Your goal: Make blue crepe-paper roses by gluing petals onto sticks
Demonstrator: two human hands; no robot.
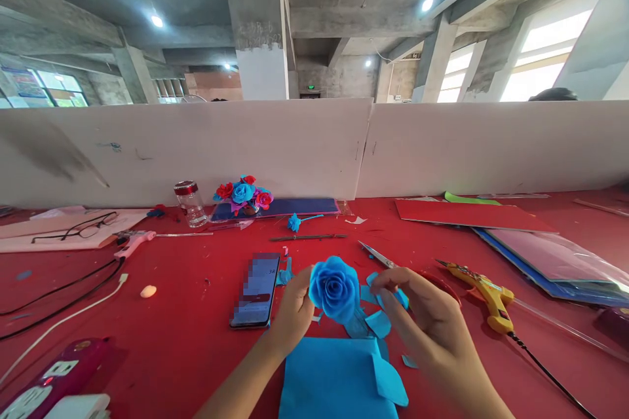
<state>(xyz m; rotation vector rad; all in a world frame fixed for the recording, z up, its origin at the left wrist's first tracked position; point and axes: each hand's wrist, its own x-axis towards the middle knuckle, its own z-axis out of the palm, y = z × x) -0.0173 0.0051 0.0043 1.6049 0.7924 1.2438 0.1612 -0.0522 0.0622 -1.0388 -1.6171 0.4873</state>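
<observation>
My left hand [291,315] is closed round the side of a blue foam rose [335,288], holding it upright above the red table [187,340]. My right hand [417,314] pinches a small blue petal piece [399,296] just to the right of the rose. Below the hands lies a blue foam sheet [334,380] with cut blue petals [378,324] on and beside it. Scissors [378,254] lie just behind my right hand.
A phone [255,289] lies left of the rose. A yellow glue gun [484,291] with its cord is on the right, beside coloured sheets [535,255]. At the back stand a flower bouquet [243,195], a jar [190,203], glasses [81,228] and a white partition [295,144]. Cables and a power strip [54,373] are at the left.
</observation>
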